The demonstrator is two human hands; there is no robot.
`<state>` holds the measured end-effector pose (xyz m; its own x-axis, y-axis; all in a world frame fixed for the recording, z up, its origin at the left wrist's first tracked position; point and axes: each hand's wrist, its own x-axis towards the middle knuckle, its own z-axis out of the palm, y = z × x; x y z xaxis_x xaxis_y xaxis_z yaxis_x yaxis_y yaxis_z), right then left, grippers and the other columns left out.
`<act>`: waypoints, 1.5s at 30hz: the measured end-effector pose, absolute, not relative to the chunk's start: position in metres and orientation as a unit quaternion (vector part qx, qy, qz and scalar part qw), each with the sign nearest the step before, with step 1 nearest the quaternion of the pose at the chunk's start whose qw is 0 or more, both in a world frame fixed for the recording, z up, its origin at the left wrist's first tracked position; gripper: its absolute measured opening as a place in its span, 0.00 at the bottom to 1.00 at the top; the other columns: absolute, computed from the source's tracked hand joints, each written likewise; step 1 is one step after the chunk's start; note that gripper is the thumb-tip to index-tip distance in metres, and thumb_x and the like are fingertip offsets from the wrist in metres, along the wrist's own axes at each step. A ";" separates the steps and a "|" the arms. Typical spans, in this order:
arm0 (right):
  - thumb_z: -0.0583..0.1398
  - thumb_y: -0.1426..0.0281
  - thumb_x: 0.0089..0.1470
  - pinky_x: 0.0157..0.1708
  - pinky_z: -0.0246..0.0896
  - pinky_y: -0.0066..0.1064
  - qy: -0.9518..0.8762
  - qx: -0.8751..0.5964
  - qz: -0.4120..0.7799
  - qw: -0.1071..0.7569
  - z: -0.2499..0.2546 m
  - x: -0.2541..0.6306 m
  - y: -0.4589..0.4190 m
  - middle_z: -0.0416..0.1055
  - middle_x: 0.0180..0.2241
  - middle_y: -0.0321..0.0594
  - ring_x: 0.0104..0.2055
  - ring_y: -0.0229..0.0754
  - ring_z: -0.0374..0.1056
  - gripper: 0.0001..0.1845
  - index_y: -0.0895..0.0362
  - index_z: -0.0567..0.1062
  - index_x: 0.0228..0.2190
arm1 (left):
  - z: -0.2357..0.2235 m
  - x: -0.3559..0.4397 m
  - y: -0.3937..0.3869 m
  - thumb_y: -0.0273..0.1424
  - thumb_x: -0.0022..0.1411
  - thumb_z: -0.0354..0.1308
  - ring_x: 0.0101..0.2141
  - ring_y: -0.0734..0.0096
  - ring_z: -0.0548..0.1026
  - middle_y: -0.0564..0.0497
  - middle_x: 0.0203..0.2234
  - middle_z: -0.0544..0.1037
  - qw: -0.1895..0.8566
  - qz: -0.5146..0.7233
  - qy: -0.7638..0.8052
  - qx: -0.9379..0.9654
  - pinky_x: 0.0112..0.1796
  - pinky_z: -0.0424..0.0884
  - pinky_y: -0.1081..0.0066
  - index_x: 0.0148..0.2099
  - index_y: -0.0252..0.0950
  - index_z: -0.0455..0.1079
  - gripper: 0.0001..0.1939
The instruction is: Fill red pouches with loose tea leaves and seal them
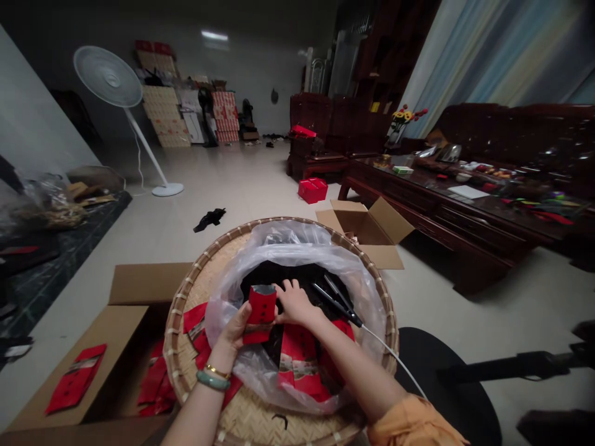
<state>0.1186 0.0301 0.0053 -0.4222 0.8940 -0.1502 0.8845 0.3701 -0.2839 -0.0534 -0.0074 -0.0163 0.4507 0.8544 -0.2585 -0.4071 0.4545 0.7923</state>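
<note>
My left hand [235, 329] grips a red packet [263, 308] upright, its silvery top gaping. Close beside the packet's right edge is my right hand [297, 303], fingers apart over dark contents [264, 272] in a clear plastic bag [223, 297]. Whether its thumb touches the packet I cannot tell. To its right lies a black hair straightener [337, 300] with parted plates and a white cord. More red packets [300, 359] lie in the bag's near side, below my right forearm. All this sits on a round woven bamboo tray [251, 424].
At the left stands an open cardboard box [125, 334] with red packets inside and one on its flap. Another open box [367, 226] is beyond the tray. A black round stand base [446, 384] sits at right, near a dark wooden table [409, 192]. A white fan [109, 77] stands farther back.
</note>
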 end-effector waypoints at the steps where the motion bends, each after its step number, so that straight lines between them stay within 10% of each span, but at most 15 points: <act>1: 0.67 0.60 0.33 0.41 0.60 0.47 -0.830 -0.533 0.168 0.008 0.006 0.117 0.029 0.57 0.51 0.52 0.52 0.59 0.53 0.45 0.52 0.59 0.54 | -0.018 -0.054 -0.007 0.53 0.37 0.64 0.36 0.49 0.77 0.45 0.29 0.79 0.783 0.404 0.340 0.329 0.33 0.73 0.60 0.46 0.36 0.68 0.36; 22: 0.67 0.64 0.34 0.37 0.62 0.40 -0.832 -0.520 0.190 -0.010 -0.002 0.117 0.023 0.57 0.48 0.45 0.47 0.54 0.59 0.44 0.46 0.57 0.54 | -0.026 -0.056 -0.009 0.54 0.33 0.65 0.37 0.51 0.77 0.46 0.29 0.78 0.751 0.449 0.363 0.320 0.38 0.72 0.57 0.41 0.37 0.70 0.35; 28: 0.65 0.68 0.36 0.33 0.57 0.29 -0.816 -0.531 0.221 0.053 0.000 0.128 0.027 0.61 0.41 0.39 0.38 0.42 0.64 0.29 0.50 0.67 0.44 | -0.015 -0.052 -0.009 0.57 0.31 0.63 0.40 0.48 0.75 0.44 0.32 0.78 0.732 0.467 0.375 0.325 0.37 0.72 0.57 0.47 0.35 0.68 0.43; 40: 0.64 0.71 0.36 0.34 0.57 0.29 -0.806 -0.536 0.237 0.081 -0.003 0.133 0.031 0.67 0.38 0.40 0.37 0.43 0.66 0.25 0.54 0.72 0.42 | -0.016 -0.042 -0.003 0.43 0.30 0.72 0.42 0.54 0.73 0.43 0.35 0.78 0.650 0.564 0.347 0.373 0.45 0.67 0.61 0.42 0.32 0.70 0.36; 45: 0.62 0.74 0.38 0.37 0.59 0.28 -0.772 -0.521 0.292 0.215 0.017 0.149 0.036 0.72 0.34 0.36 0.37 0.41 0.67 0.19 0.56 0.73 0.37 | -0.012 -0.039 -0.003 0.37 0.29 0.73 0.42 0.55 0.73 0.45 0.38 0.77 0.598 0.550 0.397 0.427 0.47 0.65 0.61 0.46 0.34 0.67 0.38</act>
<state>0.1489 0.0356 0.0168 -0.3641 0.9309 0.0281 0.6793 0.2861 -0.6758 -0.0390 -0.0026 -0.0117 0.0783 0.9969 -0.0053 -0.3192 0.0301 0.9472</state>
